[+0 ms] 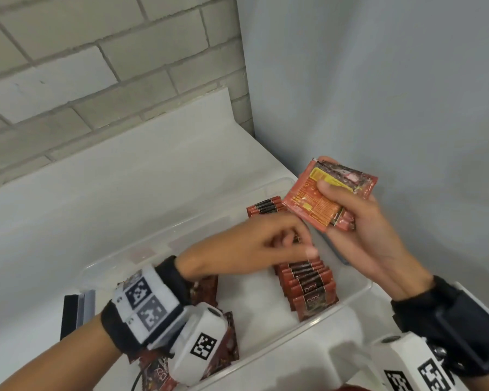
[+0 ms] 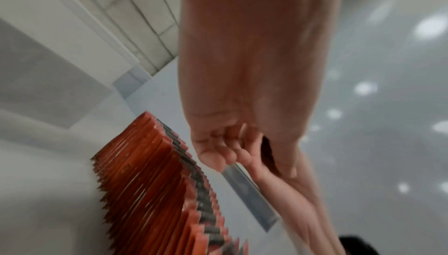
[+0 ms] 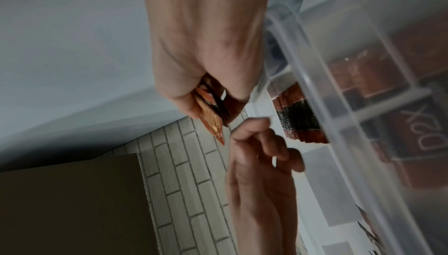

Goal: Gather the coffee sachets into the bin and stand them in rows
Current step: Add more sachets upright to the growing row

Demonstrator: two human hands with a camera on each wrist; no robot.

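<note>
Lower left, loose sachets (image 1: 223,345) lie flat in the clear bin (image 1: 347,300). Centre frame, the left hand (image 1: 268,244), fingers curled, blurred; whether it holds anything I cannot tell. It hovers over an upright row (image 1: 308,286). At right, the right hand (image 1: 359,230) grips a sachet stack (image 1: 322,193).

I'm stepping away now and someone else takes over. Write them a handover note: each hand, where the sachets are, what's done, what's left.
Right hand: holds a small stack of sachets above the right side of the bin.
Left hand: fingers curled, over the standing row; too blurred to tell whether it holds a sachet.
Done: one row stands along the bin's right side, running on past the left hand to the far end.
Left: loose sachets lie flat in the near-left part of the bin, partly hidden under the left wrist. Stand these and the held stack in rows.
</note>
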